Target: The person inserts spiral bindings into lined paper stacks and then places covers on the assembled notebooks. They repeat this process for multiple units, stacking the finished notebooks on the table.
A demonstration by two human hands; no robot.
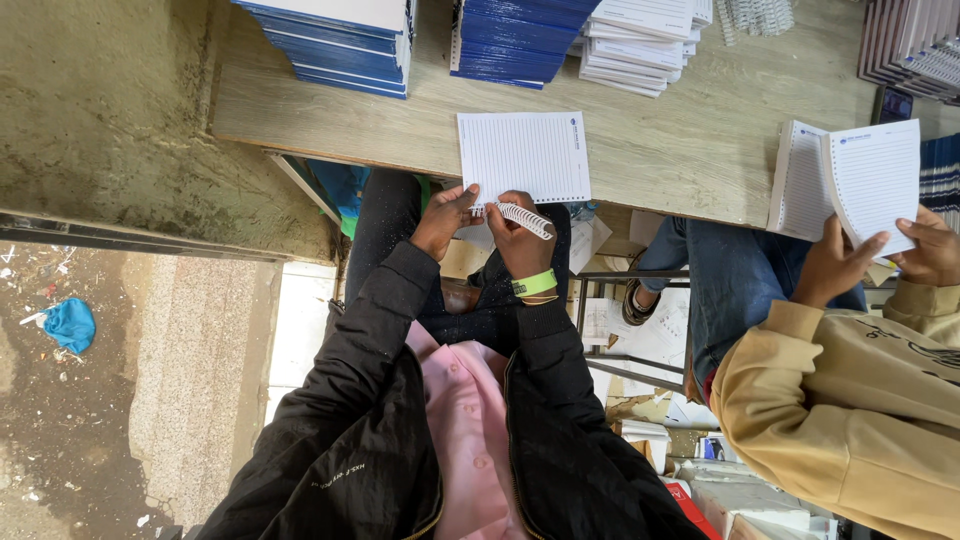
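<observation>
Grip: right hand (520, 232) pinches white spiral coil (524, 218) at near edge of lined pad (523, 157) on desk (690, 150); left hand (445, 218), fingers curled, steadies pad's edge. Wrists bent, forearms converging.

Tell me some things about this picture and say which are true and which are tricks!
1. Both hands, left hand and right hand, touch the white spiral coil. True.
2. The lined paper stack lies on the floor. False: it lies on the wooden table.
3. The right wrist wears a red band. False: the wristband is green.
4. Blue notebook piles sit at the table's far side. True.
5. A neighbour in a tan sweatshirt holds lined pages. True.
</observation>
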